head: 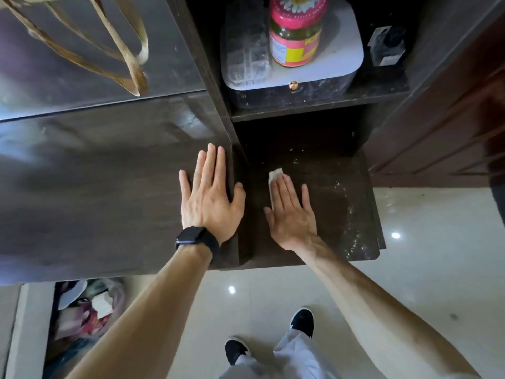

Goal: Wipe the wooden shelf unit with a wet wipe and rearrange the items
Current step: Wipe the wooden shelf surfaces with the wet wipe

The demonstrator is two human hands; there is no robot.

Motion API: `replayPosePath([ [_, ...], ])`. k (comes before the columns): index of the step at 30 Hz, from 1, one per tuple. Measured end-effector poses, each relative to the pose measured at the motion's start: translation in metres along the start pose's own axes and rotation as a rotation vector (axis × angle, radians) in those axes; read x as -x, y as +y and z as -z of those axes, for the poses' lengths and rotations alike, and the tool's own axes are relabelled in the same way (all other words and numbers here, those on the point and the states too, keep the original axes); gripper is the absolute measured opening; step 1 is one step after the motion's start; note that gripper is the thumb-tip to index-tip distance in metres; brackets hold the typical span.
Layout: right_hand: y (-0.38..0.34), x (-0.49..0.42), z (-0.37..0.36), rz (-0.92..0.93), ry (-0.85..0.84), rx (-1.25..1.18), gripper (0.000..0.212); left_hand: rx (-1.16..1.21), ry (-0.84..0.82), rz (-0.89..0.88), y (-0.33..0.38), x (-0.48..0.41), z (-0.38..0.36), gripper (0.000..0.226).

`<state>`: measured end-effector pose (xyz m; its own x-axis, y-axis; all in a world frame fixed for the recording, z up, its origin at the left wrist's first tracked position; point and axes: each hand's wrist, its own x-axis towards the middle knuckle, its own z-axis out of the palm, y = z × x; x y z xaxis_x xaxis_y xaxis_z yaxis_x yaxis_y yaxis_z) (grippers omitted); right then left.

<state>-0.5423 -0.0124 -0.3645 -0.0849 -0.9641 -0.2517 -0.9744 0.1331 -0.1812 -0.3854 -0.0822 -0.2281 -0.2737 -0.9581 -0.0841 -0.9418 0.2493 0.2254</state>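
Right hand point(291, 212) lies flat with fingers straight, pressing the wet wipe point(274, 175) onto the lower board point(352, 214) of the wooden shelf unit point(314, 112); only a folded white corner of the wipe shows past the fingertips. Left hand point(210, 195), wearing a dark watch point(195, 237), rests open and flat on the dark panel point(109, 173) beside the compartment, apparently as a brace. We judge the wipe light, limp and damp: it will bunch or slide unless held under the whole palm, so flat pressure suits it better than a pinch. Pale dust streaks show on the right part of the board. On the shelf above, a jar point(295, 36) stands on a white box point(345, 54) beside a clear organiser point(246, 45); we judge the jar breakable and best gripped round its body.
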Motion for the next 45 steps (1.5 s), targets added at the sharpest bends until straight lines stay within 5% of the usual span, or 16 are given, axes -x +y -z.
replayPosePath([
  [10,-0.005,-0.1,0.034,0.0,-0.062,0.126,0.079,0.032,0.045,0.008,-0.005,-0.003,-0.009,0.071],
  [16,0.049,-0.076,0.037,-0.562,0.033,-0.012,0.077,0.034,0.033,0.015,-0.004,-0.003,-0.006,0.071],
  [21,0.042,-0.003,0.013,-0.822,0.117,-0.184,0.083,0.039,0.032,0.025,-0.002,-0.002,-0.004,0.071],
  [31,0.022,0.042,-0.001,-0.562,-0.003,-0.033,0.081,0.048,0.046,0.022,-0.002,-0.002,-0.005,0.071],
  [40,0.08,-0.041,0.026,-0.757,0.086,-0.14,0.087,0.036,0.066,0.026,-0.002,-0.003,-0.005,0.071],
  [45,0.081,0.008,0.02,-0.759,0.066,-0.148,0.09,0.039,0.064,0.034,-0.001,-0.002,-0.004,0.07],
])
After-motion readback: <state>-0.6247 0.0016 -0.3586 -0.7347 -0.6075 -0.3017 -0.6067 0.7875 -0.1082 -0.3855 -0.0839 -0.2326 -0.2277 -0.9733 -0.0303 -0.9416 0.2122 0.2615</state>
